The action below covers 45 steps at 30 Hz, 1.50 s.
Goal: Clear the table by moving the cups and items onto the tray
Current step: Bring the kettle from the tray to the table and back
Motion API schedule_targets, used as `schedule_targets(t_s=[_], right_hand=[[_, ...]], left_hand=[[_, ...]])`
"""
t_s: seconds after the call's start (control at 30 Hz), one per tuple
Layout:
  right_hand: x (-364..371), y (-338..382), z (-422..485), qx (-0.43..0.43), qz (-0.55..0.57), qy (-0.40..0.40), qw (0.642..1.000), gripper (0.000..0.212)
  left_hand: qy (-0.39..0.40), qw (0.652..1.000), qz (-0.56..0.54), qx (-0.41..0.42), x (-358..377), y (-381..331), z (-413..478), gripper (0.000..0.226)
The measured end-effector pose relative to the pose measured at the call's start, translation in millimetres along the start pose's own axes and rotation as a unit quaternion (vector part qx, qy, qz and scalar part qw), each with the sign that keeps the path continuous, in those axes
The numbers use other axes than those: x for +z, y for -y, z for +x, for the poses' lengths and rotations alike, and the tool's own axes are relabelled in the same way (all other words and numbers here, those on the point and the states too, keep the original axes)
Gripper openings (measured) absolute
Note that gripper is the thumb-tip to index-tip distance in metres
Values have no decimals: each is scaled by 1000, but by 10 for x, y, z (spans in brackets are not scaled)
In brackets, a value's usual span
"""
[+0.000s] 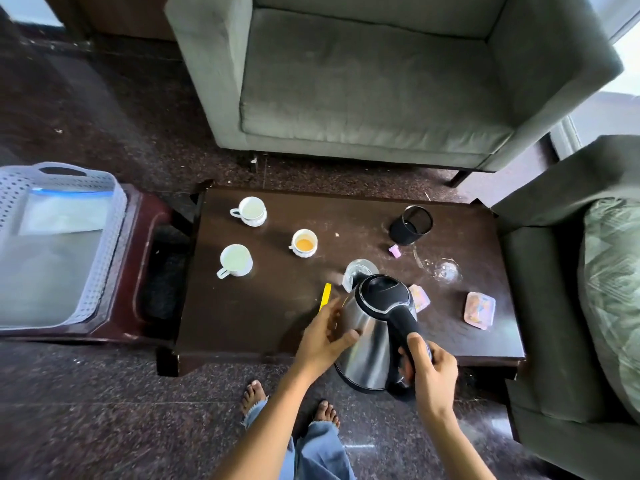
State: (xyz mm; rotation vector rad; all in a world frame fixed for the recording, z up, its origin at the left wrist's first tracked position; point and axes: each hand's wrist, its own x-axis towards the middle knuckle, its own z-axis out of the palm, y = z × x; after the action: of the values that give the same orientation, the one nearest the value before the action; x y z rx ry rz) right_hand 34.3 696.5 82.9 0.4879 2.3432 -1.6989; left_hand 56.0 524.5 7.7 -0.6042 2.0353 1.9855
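A steel kettle (367,344) with a black lid is lifted over the near edge of the dark table (249,306). My right hand (433,372) grips its black handle. My left hand (325,337) rests against its metal side, thumb and fingers spread. Three white cups stand on the table: one at the far left (250,211), one nearer left (235,260), one in the middle holding orange liquid (304,243). A clear glass (358,271) sits just behind the kettle. The white perforated tray (100,271) lies on a stool to the left.
A black mesh holder (411,224), a small purple cap (394,251), a tipped clear glass (446,271), a yellow sachet (325,296) and two pink packets (479,310) lie on the table. A grey armchair (374,81) stands behind, another seat on the right.
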Motion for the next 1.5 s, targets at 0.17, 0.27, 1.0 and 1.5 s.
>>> schedule_targets(t_s=[0.17,0.27,1.0,1.5], right_hand=[[387,312,-93,-68,35,56,996,45],[778,527,-124,-98,60,105,988,35],[4943,1270,-998,-167,125,420,883,37],[5930,708,-996,-154,40,456,875,52]], left_hand=[[-224,973,-63,-5,-605,39,-183,26],[-288,955,-77,8,-1101,-17,-279,34],[-551,820,-150,-34,-4148,557,-1309,15],[-543,825,-144,-55,-4294,920,-1164,16]])
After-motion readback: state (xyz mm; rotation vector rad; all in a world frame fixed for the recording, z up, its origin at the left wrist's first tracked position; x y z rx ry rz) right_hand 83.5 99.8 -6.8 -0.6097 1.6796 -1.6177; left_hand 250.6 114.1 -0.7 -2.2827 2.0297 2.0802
